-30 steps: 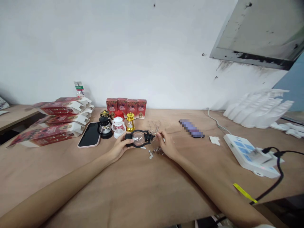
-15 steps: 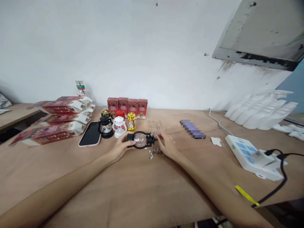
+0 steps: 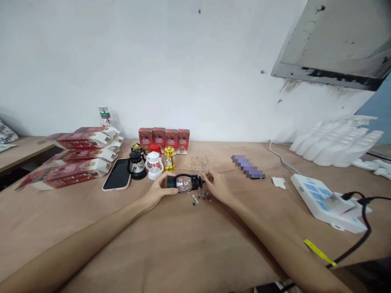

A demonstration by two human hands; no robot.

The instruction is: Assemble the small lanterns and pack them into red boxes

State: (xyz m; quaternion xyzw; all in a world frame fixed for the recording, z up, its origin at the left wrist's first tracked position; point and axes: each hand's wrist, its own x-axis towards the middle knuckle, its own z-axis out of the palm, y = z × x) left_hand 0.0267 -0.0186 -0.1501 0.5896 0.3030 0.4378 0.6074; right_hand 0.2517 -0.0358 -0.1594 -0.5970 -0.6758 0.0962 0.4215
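Note:
A small black lantern (image 3: 184, 184) with a clear globe lies on its side in the air above the table, its top pointing right. My left hand (image 3: 159, 189) is closed around its base, thumb along the near side. At the pointed top, the fingers of my right hand (image 3: 215, 184) are pinched together; whatever is between them is too small to make out. Just below the lantern, several small round metal pieces (image 3: 201, 197) are scattered on the table. Thin wire pieces (image 3: 200, 163) lie behind it.
Several small lanterns, including a white lantern (image 3: 154, 166) and a gold lantern (image 3: 169, 159), stand behind my left hand. Red boxes (image 3: 165, 140) line the wall. Left are a phone (image 3: 117, 176) and flattened cartons (image 3: 73, 173); right, a purple phone (image 3: 247, 166) and a power strip (image 3: 317, 199).
The black lantern has turned about its long axis and its side frame now shows differently. Both hands sit slightly farther right and lower in the picture, still at its two ends.

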